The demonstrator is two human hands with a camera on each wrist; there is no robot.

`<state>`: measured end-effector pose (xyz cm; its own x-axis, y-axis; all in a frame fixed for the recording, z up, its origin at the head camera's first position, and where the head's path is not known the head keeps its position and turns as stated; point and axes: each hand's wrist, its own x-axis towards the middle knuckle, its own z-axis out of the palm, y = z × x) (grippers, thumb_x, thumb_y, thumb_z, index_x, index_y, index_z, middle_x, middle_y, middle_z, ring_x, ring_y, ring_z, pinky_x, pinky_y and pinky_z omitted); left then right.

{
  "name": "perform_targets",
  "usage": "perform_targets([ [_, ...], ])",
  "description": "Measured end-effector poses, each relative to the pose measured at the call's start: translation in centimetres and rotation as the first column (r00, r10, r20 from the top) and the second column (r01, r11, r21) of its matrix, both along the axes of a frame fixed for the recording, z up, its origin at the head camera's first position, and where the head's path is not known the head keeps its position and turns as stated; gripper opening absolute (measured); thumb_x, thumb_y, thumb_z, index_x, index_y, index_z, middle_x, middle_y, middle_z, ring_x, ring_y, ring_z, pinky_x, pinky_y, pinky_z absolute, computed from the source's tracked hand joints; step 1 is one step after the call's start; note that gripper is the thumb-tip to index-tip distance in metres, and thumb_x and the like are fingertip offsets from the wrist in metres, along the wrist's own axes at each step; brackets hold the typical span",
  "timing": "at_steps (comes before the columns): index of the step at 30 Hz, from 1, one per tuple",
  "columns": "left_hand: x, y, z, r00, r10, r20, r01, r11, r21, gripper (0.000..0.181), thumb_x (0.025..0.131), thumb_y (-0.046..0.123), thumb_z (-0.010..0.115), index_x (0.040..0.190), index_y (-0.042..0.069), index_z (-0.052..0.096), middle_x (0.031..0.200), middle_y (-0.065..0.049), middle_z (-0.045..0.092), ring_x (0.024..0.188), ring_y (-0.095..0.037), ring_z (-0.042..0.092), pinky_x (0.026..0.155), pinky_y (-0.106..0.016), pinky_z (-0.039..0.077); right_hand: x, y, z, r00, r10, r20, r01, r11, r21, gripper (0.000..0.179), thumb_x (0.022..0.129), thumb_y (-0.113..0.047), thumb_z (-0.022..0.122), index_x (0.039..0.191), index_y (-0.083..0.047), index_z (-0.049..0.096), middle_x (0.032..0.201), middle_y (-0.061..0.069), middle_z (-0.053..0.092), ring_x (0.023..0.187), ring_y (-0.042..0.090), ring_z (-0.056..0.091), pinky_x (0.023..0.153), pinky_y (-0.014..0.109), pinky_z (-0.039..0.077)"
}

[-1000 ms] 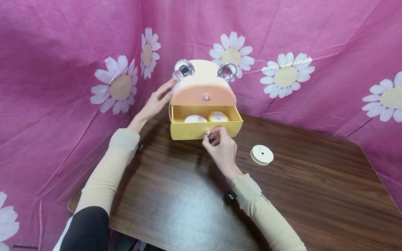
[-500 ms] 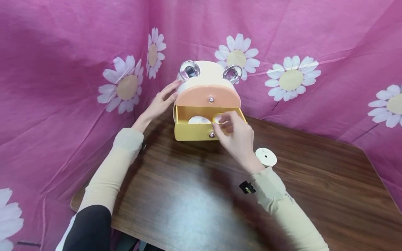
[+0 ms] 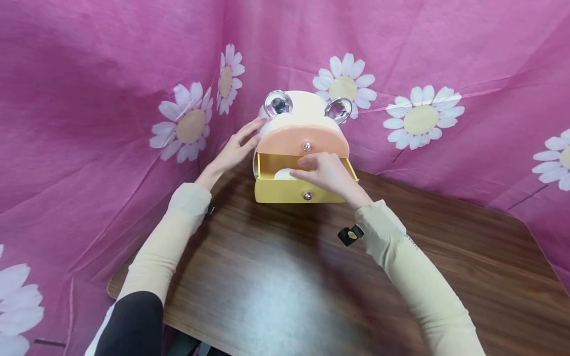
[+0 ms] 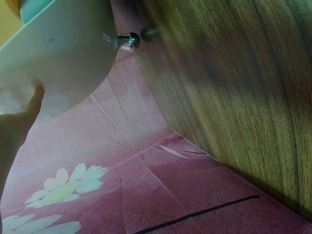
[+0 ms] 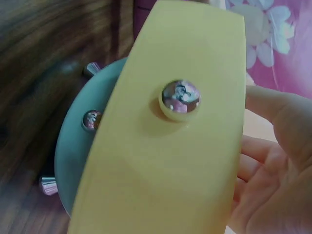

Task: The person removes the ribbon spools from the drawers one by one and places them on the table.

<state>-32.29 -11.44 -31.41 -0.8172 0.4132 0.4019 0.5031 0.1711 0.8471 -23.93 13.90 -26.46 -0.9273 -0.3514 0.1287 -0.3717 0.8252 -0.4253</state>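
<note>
A white rounded drawer box (image 3: 307, 104) stands at the back of the table. Its yellow drawer (image 3: 285, 192) is pulled out, with a silver knob (image 5: 180, 100) on the front. Inside lies a white disc-shaped spool (image 3: 284, 173), partly hidden. My right hand (image 3: 327, 173) reaches over the drawer's front edge, thumb and index finger apart beside the spool; the right wrist view shows the other fingers (image 5: 253, 158) bent behind the front, their tips hidden. My left hand (image 3: 236, 151) rests against the box's left side, fingers extended; its thumb touches the white wall (image 4: 73, 53) in the left wrist view.
Above the open drawer is a closed orange drawer (image 3: 289, 141); a green drawer (image 5: 73, 146) shows below it. Two silver ring shapes (image 3: 278, 104) stand on top. Pink daisy cloth (image 3: 276, 29) surrounds the brown wooden table (image 3: 249, 257).
My right hand has left the drawer knob, risen and gone into the drawer, covering the yellow-rimmed spool. The white spool on the table is hidden behind my right arm. My left hand stays on the box.
</note>
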Motion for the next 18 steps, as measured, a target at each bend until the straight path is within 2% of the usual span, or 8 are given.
perform_targets([
  [5,-1.8,-0.1,-1.7,1.000,0.021,-0.017,-0.021,1.000,-0.004,0.049,0.104,0.016,0.050,0.152,0.017,0.041,0.164,0.000,0.030,0.155,-0.013,0.020,0.128,-0.040,0.020,-1.3,-0.3,0.0,0.996,0.030,0.082,-0.036,0.996,0.080,0.048,0.089,-0.041,0.070,0.116,-0.002,0.073,0.114,0.013,0.075,0.116,0.029,0.067,0.102,0.044,0.051],
  [12,-2.1,-0.2,-1.8,0.999,0.015,-0.032,-0.015,1.000,0.003,0.050,0.103,0.014,0.051,0.152,0.014,0.041,0.164,-0.003,0.031,0.155,-0.016,0.021,0.128,-0.041,0.020,-1.9,-0.4,-0.2,0.991,0.040,0.129,-0.050,0.996,0.077,0.040,0.091,-0.039,0.069,0.111,-0.006,0.076,0.109,0.009,0.077,0.109,0.027,0.069,0.094,0.042,0.054],
  [15,-0.9,0.0,-0.7,1.000,0.011,-0.013,-0.011,1.000,-0.005,0.050,0.103,0.012,0.051,0.152,0.008,0.040,0.164,-0.009,0.029,0.155,-0.020,0.020,0.128,-0.042,0.020,-2.1,-0.3,-0.3,0.991,0.053,0.126,-0.063,0.995,0.077,0.040,0.091,-0.040,0.068,0.112,-0.006,0.075,0.111,0.010,0.076,0.111,0.028,0.069,0.095,0.042,0.054],
  [18,0.4,0.0,0.5,1.000,0.010,0.006,-0.010,1.000,-0.019,0.050,0.103,0.011,0.050,0.151,0.004,0.039,0.164,-0.013,0.027,0.155,-0.023,0.019,0.128,-0.043,0.020,-2.5,-0.4,-0.5,0.989,0.081,0.121,-0.092,0.992,0.088,0.038,0.092,-0.042,0.067,0.109,-0.009,0.076,0.107,0.007,0.077,0.104,0.026,0.070,0.092,0.040,0.053],
])
